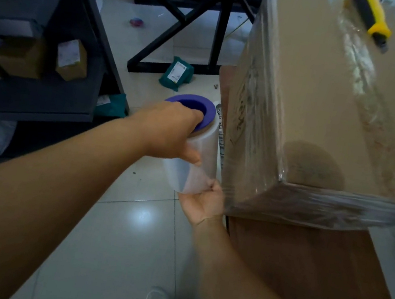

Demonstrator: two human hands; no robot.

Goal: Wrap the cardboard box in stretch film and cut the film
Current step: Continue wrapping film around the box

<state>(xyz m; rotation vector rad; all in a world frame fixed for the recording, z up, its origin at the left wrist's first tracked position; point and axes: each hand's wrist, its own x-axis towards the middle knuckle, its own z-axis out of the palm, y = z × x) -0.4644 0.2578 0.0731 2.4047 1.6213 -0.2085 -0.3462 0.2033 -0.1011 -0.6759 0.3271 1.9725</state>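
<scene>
Film already bands the cardboard box at frame right — you're mid-wrap. Your left hand and right hand clasp the film roll just beside it; cutting remains, the knife waits at upper right.

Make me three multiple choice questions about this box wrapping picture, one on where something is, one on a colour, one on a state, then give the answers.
1. Where does the utility knife lie?
A. on top of the cardboard box
B. on the floor
C. in a hand

2. What colour is the end cap of the stretch film roll?
A. red
B. purple
C. green

3. How is the roll held?
A. lying loose on the floor
B. by one hand only
C. by both hands

Answers: 1 A, it rests on the box's top face. 2 B, the cap shows purple. 3 C, the left hand grips the top, the right hand supports the bottom.
</scene>
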